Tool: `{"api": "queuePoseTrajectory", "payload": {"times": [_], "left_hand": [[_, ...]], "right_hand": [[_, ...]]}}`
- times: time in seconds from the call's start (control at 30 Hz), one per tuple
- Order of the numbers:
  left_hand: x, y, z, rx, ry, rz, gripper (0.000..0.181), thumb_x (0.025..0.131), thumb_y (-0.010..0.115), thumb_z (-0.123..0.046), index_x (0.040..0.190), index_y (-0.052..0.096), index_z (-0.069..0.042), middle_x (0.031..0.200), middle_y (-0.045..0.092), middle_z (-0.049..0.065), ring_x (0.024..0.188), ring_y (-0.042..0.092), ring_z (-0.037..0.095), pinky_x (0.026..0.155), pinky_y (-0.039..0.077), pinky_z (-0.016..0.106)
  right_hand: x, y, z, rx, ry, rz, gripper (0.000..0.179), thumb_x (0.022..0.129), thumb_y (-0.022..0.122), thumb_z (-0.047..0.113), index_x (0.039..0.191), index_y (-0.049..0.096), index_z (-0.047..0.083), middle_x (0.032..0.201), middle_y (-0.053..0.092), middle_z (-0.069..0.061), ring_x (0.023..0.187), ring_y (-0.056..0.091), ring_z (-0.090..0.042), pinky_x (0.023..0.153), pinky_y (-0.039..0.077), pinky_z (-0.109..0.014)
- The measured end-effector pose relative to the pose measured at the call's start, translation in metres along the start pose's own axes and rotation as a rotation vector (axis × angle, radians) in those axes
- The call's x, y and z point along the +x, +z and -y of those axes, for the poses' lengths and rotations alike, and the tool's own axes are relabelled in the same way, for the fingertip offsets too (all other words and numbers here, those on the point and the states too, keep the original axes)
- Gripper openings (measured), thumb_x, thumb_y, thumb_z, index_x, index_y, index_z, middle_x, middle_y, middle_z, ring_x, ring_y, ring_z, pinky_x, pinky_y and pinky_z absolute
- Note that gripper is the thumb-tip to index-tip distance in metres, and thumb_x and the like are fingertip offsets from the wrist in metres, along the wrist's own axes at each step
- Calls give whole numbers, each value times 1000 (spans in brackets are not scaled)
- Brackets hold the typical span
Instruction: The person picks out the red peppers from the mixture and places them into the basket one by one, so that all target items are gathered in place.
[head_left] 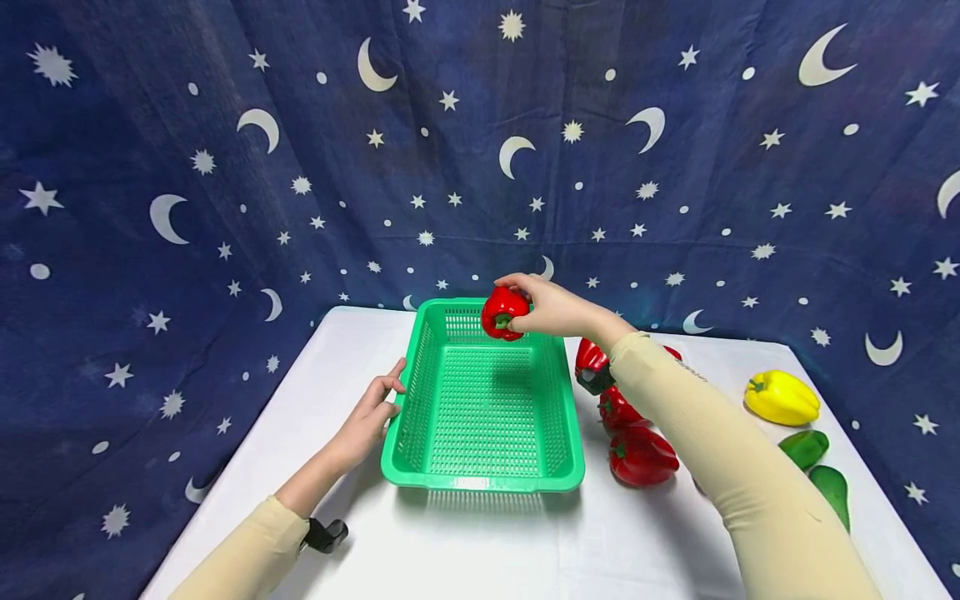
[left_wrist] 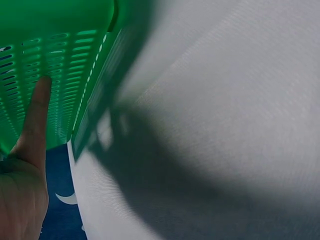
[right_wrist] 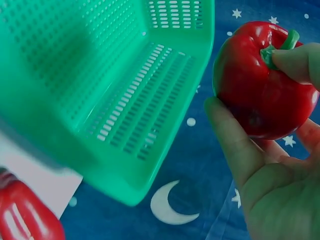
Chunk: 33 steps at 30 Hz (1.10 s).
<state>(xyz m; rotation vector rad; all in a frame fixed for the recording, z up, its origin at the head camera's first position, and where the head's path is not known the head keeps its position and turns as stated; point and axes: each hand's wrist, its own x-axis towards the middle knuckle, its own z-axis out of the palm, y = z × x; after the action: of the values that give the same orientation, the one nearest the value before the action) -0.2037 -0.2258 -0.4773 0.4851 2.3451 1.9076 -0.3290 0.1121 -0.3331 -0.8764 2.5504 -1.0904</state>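
A red bell pepper [head_left: 505, 313] with a green stem is in my right hand [head_left: 553, 307], above the far right part of a green plastic basket [head_left: 576, 462]. In the right wrist view, thumb and fingers hold the bell pepper [right_wrist: 255, 95] from both sides, the thumb at its stem. My left hand [head_left: 365, 423] grips the basket's left rim. The left wrist view has one digit of the left hand [left_wrist: 30, 170] lying along the perforated outer wall [left_wrist: 60, 65], while the other fingers are mostly hidden. Inside, the basket shows only its bare grid floor.
Several more red bell peppers [head_left: 642, 457] lie right of the basket, partly hidden by my right arm. Farther right on the white table [head_left: 480, 558] are a yellow bell pepper [head_left: 782, 397] and two green vegetables [head_left: 829, 492]. A dark blue cloth [head_left: 465, 125] with moons and stars hangs behind.
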Motion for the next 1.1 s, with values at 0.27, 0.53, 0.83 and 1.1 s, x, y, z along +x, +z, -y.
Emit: {"api": "queuePoseTrajectory", "payload": {"times": [0.27,0.53,0.83,1.1], "left_hand": [[-1,1,-1,9,5,-4,22,97,37,0,120,38,-1,172,9,5,156,1,32,97,45,53],[-1,2,-2,65,-7,-20,22,97,38,-1,119,40,-3,171,12,3,156,2,31,89,49,33],[-1,2,0,40,-17,-16,22,97,37,-1,119,39,-4,172,11,2,156,2,31,80,52,34],[0,1,3,38,-25,-34,23,97,37,0,119,39,-5,171,12,-1,156,4,28,86,51,40]], "right_hand": [[27,19,7,-10,-2,4,72,86,71,11,152,45,19,137,50,-8,119,51,-24,91,52,-38],[48,45,2,-25,9,21,72,85,67,7,152,45,18,134,50,-9,114,52,-24,89,52,-37],[65,70,-7,-55,33,59,72,84,66,5,152,46,13,134,52,-10,113,54,-25,87,51,-38],[75,91,-16,-83,67,103,73,82,67,1,152,47,12,138,49,-15,117,52,-28,88,51,-38]]}}
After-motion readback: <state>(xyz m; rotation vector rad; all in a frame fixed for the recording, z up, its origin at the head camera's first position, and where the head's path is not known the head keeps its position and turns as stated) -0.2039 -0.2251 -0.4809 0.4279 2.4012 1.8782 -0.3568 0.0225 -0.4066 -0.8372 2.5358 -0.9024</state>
